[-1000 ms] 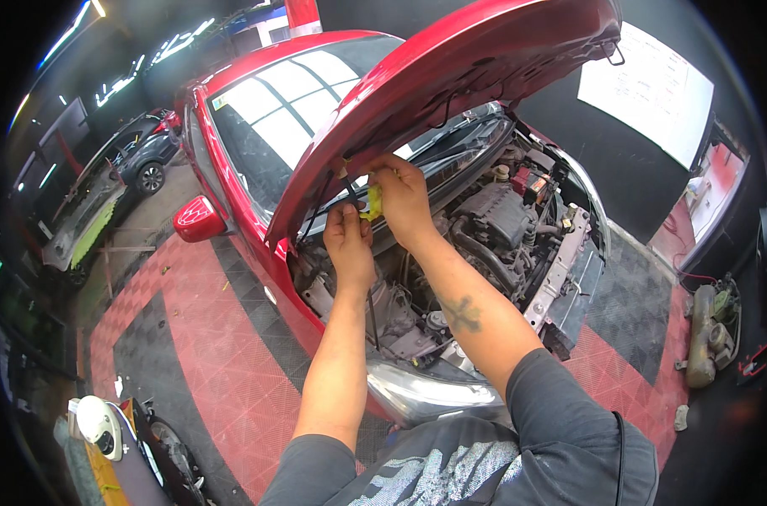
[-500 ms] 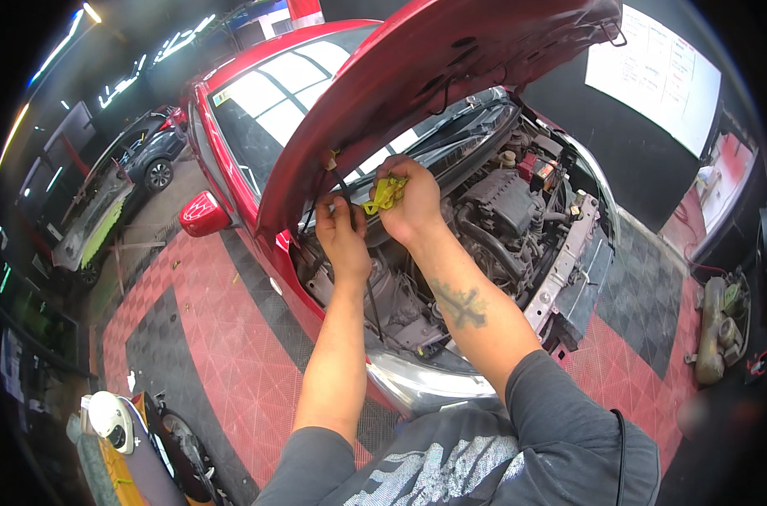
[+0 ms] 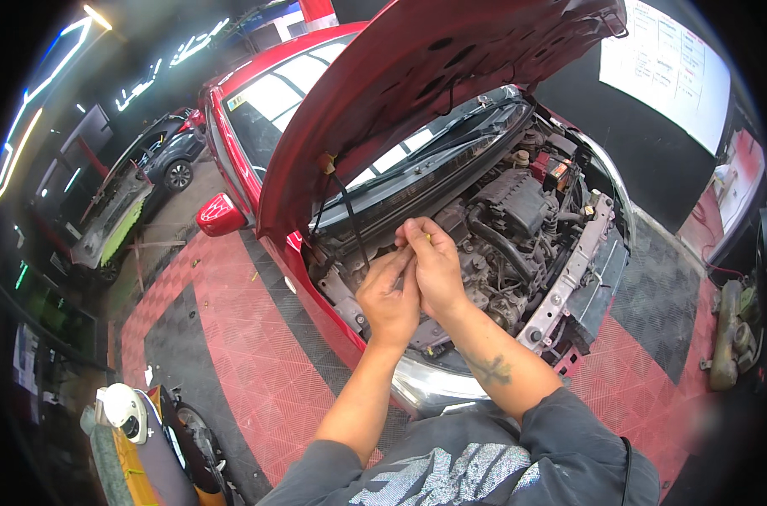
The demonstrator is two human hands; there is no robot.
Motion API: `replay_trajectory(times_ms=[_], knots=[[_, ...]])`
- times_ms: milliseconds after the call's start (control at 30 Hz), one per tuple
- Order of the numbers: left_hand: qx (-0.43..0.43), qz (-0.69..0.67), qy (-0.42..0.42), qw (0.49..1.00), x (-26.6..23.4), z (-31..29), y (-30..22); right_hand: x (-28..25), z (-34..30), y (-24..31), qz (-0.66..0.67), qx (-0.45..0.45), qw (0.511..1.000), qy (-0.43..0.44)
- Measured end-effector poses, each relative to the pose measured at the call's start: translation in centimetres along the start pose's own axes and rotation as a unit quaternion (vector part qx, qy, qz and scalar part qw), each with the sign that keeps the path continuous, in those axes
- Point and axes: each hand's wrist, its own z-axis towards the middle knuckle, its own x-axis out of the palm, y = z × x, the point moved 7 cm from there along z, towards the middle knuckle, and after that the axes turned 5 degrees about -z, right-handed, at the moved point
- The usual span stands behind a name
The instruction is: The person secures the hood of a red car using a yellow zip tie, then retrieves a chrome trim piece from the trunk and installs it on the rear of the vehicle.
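Observation:
My left hand [image 3: 387,302] and my right hand [image 3: 439,274] are pressed together above the engine bay [image 3: 485,287] of a red car. My right hand is closed around a crumpled yellow strip [image 3: 428,239], and only a speck of it shows between the fingers. The fingers of my left hand are drawn together against the right hand; whatever they pinch is hidden. Over them the red hood [image 3: 375,110] stands raised. A thin dark prop rod [image 3: 350,211] runs up to the hood's underside, where a yellow bit [image 3: 328,163] sits at its top.
The headlight [image 3: 438,384] and bare front crossmember [image 3: 565,274] lie close in front of me. A red side mirror [image 3: 219,215] juts out at left. A motorcycle with a white helmet [image 3: 124,413] stands lower left. A whiteboard [image 3: 666,72] hangs on the dark wall.
Both hands have come away from the prop rod, down and toward me, and met. The yellow strip, plainly visible before, is now mostly covered by my right fingers. My view has shifted slightly.

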Motion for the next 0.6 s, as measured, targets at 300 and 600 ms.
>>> replay_trajectory(times_ms=[300,600], knots=[[-0.136,-0.074,-0.115,0.981,-7.0,6.2,6.5,6.9,7.3,7.8,-0.438,-0.267,0.858,0.011],[-0.136,-0.317,0.024,0.938,0.0,9.7,12.1,9.4,12.6,3.9,-0.304,-0.134,0.922,0.200]])
